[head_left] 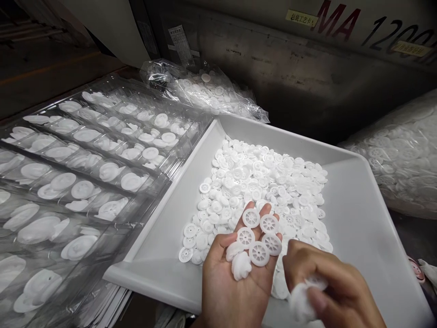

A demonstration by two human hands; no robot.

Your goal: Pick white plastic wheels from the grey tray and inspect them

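Observation:
My left hand (239,282) is palm up over the grey bin (355,196), its fingers slightly curled under several small white spoked plastic wheels (258,253). On the same palm, near the thumb, lie white swirl-shaped pieces (241,266). To its right, my right hand (329,282) is closed, with white plastic pieces (302,303) between thumb and fingers; their exact shape is blurred. Beneath both hands, a heap of white plastic wheels (239,177) spreads across the bin floor.
Left of the bin, clear plastic trays (160,187) hold white pieces in rows of compartments. Behind stands a clear bag (218,91) of white parts, and another large bag (406,150) is at the right. A machine panel (273,68) rises at the back.

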